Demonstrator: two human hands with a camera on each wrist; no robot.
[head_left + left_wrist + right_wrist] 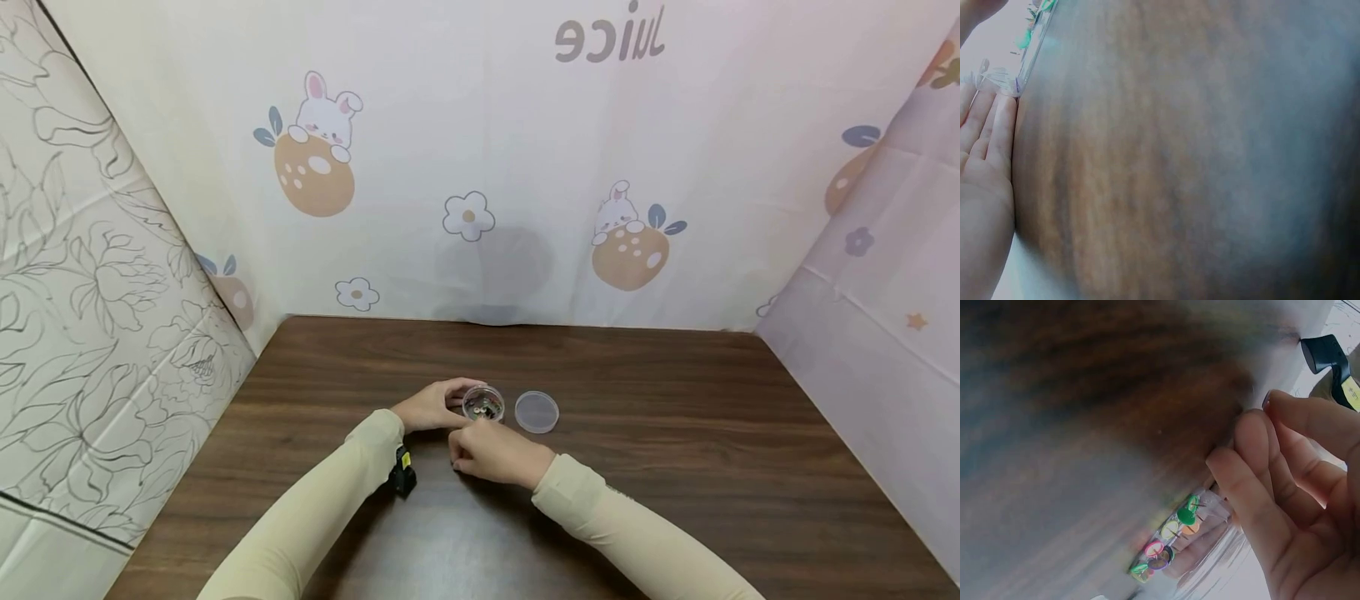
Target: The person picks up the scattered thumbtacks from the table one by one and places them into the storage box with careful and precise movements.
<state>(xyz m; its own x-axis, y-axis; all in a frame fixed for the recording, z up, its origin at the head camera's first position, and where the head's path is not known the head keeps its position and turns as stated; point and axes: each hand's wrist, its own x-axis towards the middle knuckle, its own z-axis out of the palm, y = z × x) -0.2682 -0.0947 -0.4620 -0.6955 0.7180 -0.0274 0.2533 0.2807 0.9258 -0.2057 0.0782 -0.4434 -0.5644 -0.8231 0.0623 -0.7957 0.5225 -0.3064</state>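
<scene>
A clear round dish [502, 401] stands on the table with several thumbtacks [483, 408] in it. Their round heads are green, yellow, pink and orange in the right wrist view [1186, 516]. My left hand [429, 408] grips the dish from the left, thumb on the near side and fingers round the far side. Right in front of the dish is my right hand [495, 452], back upward and fingers curled. At its thumb tip shows a small dark edge [1266, 400]; I cannot tell what it is.
A clear round lid [537, 412] lies flat on the table just right of the dish. Dark wood-grain tabletop [675, 433] spreads around. A printed curtain [510, 167] rises at the table's back edge. A black strap with a yellow tag [405, 467] sits at the left wrist.
</scene>
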